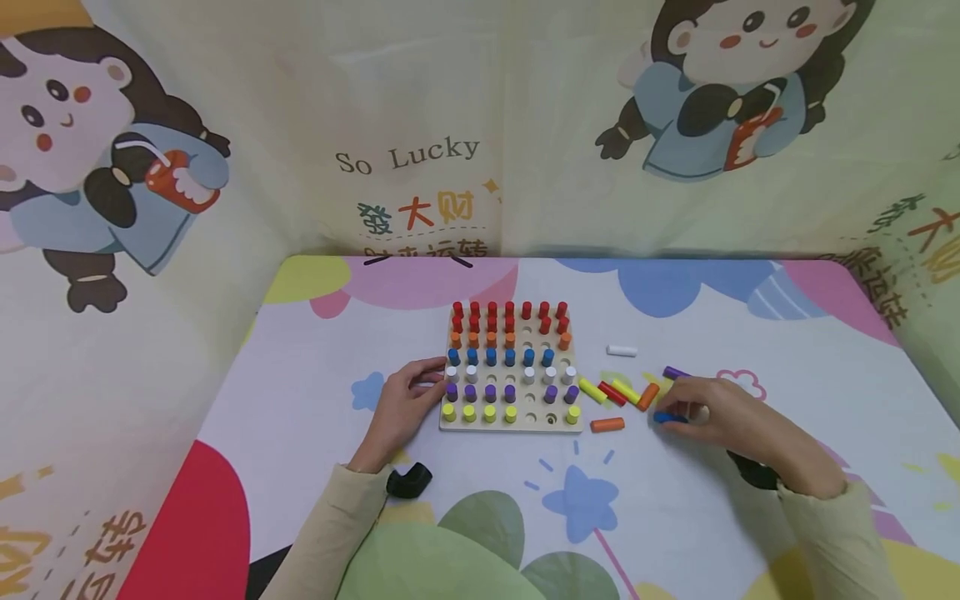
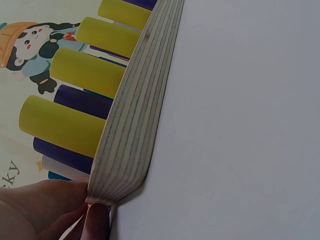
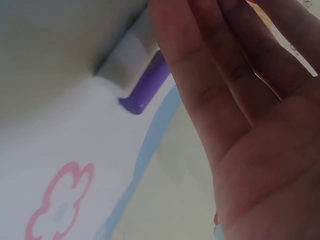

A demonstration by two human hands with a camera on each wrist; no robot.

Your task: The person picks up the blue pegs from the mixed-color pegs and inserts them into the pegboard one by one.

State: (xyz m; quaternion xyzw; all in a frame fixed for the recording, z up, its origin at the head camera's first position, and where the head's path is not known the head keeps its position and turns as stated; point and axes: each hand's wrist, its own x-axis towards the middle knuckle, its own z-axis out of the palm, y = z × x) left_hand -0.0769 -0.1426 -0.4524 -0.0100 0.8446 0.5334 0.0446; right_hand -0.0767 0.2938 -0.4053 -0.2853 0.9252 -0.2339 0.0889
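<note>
A wooden pegboard [image 1: 510,423] stands in the head view with rows of red, orange, blue, white, purple and yellow pegs and some bare holes. My left hand [image 1: 405,404] grips its left edge. In the left wrist view, the thumb and fingers [image 2: 45,205] meet at the board's corner, near a yellow peg [image 2: 62,125]. To the right of the board, my right hand [image 1: 723,412] pinches a blue peg [image 1: 667,417] low over the table. Just beyond that hand lies a purple peg [image 1: 677,372], seen also as a purple peg [image 3: 147,90] beside the fingers in the right wrist view.
Between board and right hand lie loose pegs: a red peg [image 1: 612,393], a yellow peg [image 1: 592,391], another yellow peg [image 1: 626,392], an orange peg [image 1: 648,397] and a nearer orange peg [image 1: 607,425]. A white peg [image 1: 622,351] lies farther back. The patterned tabletop [image 1: 300,400] meets a backdrop behind.
</note>
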